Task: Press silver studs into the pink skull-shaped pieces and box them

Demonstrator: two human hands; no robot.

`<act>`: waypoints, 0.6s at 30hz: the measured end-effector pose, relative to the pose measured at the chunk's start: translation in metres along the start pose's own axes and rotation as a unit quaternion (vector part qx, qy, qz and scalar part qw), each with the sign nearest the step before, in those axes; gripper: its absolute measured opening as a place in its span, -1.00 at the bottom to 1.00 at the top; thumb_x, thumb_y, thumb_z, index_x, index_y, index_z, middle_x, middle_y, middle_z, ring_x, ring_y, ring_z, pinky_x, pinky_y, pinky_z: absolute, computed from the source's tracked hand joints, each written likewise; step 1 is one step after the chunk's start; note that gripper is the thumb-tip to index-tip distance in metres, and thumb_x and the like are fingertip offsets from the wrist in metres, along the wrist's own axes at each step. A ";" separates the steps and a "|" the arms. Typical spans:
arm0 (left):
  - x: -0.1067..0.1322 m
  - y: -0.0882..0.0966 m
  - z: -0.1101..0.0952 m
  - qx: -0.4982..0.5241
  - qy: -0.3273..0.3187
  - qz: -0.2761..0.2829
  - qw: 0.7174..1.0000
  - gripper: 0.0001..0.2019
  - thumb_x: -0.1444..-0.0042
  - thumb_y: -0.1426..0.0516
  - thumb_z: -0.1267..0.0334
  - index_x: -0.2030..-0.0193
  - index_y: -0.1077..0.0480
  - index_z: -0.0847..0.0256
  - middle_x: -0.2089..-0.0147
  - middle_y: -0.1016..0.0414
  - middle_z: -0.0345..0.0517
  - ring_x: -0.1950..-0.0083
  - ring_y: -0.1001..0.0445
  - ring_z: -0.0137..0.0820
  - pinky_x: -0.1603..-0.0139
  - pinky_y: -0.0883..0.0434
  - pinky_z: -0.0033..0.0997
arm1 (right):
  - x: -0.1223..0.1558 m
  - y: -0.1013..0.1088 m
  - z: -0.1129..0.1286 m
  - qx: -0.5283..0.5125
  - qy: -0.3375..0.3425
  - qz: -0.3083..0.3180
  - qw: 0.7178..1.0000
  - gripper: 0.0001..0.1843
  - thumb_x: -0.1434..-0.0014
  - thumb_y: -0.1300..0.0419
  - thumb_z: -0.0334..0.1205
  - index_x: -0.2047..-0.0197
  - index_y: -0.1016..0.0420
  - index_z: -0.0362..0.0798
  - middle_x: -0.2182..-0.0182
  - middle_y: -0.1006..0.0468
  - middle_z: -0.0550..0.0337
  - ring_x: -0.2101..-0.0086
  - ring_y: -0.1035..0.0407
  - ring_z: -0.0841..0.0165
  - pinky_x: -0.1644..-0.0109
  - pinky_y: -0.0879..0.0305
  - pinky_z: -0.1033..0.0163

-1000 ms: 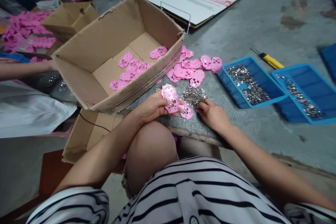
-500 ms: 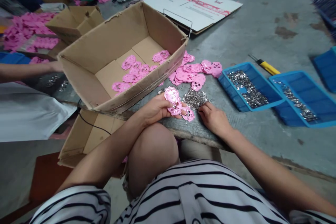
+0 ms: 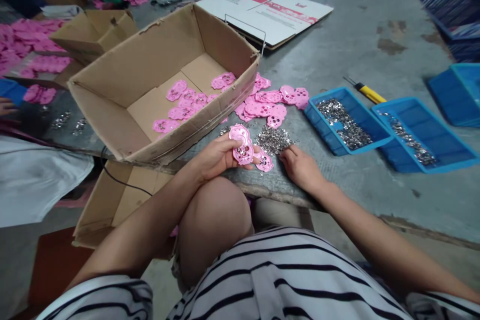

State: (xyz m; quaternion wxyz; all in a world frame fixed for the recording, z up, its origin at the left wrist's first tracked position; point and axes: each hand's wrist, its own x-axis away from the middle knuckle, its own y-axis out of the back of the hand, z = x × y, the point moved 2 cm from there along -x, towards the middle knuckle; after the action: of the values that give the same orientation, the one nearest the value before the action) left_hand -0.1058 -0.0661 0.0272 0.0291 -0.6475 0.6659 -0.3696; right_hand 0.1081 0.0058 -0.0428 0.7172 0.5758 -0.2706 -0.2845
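My left hand (image 3: 221, 156) is closed on a pink plastic plate (image 3: 242, 144) with a wavy outline and holes, the thumb resting on its face. A second pink plate (image 3: 264, 161) shows beneath its fingertips, near the table edge. Bunched together at the heap of small silvery metal parts (image 3: 273, 140) are the fingers of my right hand (image 3: 300, 166); what they pinch, if anything, is too small to make out. Behind the heap lies a pile of more pink plates (image 3: 260, 106).
A cardboard box (image 3: 150, 55) holding several pink plates stands at left. To the right are two blue trays (image 3: 339, 147) of metal parts and a yellow-handled tool (image 3: 371, 94). A flattened carton (image 3: 270, 15) lies behind. At far left is another person's hand (image 3: 6, 106).
The view has shifted slightly, moving the scene leftward. The other person's arm has drawn back from the cardboard box. My hands keep nearly the same places.
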 end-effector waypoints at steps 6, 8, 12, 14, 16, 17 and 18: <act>0.002 0.001 -0.001 -0.009 0.006 -0.003 1.000 -0.77 -0.12 -0.11 0.42 0.05 -0.29 0.31 0.21 -0.61 0.15 0.24 -0.64 -0.16 0.34 -0.59 -0.26 | 0.005 -0.002 -0.007 -0.077 0.042 -0.031 0.996 -0.74 -0.33 0.05 -0.31 0.22 -0.46 -0.09 0.23 -0.51 -0.03 0.28 -0.42 0.27 0.19 -0.32 0.24; 0.002 0.000 -0.001 -0.012 0.009 -0.009 1.000 -0.79 -0.13 -0.10 0.42 0.07 -0.29 0.31 0.20 -0.61 0.16 0.25 -0.64 -0.16 0.35 -0.59 -0.27 | 0.006 -0.003 -0.010 -0.105 0.042 -0.048 0.992 -0.77 -0.31 0.02 -0.32 0.22 -0.47 -0.09 0.24 -0.51 -0.01 0.26 -0.42 0.27 0.17 -0.34 0.24; 0.002 -0.002 -0.002 -0.018 0.010 -0.015 1.000 -0.81 -0.15 -0.07 0.43 0.07 -0.29 0.32 0.21 -0.61 0.17 0.26 -0.64 -0.16 0.36 -0.58 -0.27 | 0.008 -0.002 -0.010 -0.127 0.017 -0.065 0.990 -0.81 -0.26 -0.03 -0.33 0.23 -0.48 -0.06 0.25 -0.50 0.03 0.28 -0.42 0.27 0.18 -0.36 0.23; 0.002 -0.002 -0.002 -0.018 0.010 -0.010 1.000 -0.76 -0.16 -0.06 0.44 0.01 -0.29 0.32 0.22 -0.61 0.16 0.25 -0.64 -0.15 0.36 -0.58 -0.26 | 0.008 -0.002 -0.009 -0.125 0.006 -0.061 0.990 -0.82 -0.24 -0.05 -0.33 0.24 -0.48 -0.06 0.25 -0.50 0.03 0.27 -0.42 0.26 0.19 -0.37 0.21; 0.002 -0.002 -0.002 -0.016 0.011 -0.002 1.000 -0.69 -0.16 -0.06 0.43 -0.06 -0.28 0.32 0.21 -0.61 0.16 0.24 -0.64 -0.14 0.35 -0.58 -0.26 | 0.008 -0.002 -0.008 -0.127 0.002 -0.057 0.990 -0.82 -0.22 -0.06 -0.33 0.24 -0.49 -0.07 0.24 -0.50 0.02 0.26 -0.42 0.25 0.17 -0.37 0.20; 0.002 -0.002 -0.002 -0.014 0.011 0.001 1.000 -0.66 -0.16 -0.07 0.43 -0.09 -0.27 0.32 0.21 -0.61 0.17 0.24 -0.64 -0.14 0.35 -0.58 -0.26 | 0.008 -0.002 -0.008 -0.129 0.001 -0.057 0.990 -0.82 -0.21 -0.06 -0.33 0.24 -0.49 -0.07 0.24 -0.49 0.02 0.25 -0.42 0.24 0.16 -0.37 0.19; 0.001 -0.001 -0.002 -0.012 0.011 0.002 1.000 -0.64 -0.16 -0.07 0.43 -0.11 -0.26 0.32 0.20 -0.61 0.18 0.24 -0.64 -0.14 0.35 -0.58 -0.26 | 0.008 -0.002 -0.007 -0.131 0.002 -0.058 0.990 -0.82 -0.21 -0.06 -0.33 0.24 -0.50 -0.07 0.24 -0.49 0.02 0.24 -0.42 0.24 0.15 -0.38 0.18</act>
State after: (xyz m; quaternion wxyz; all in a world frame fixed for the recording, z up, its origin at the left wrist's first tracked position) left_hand -0.1057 -0.0662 0.0297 0.0145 -0.6424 0.6717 -0.3686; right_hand 0.1186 0.0048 -0.0452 0.7695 0.4918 -0.1956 -0.3574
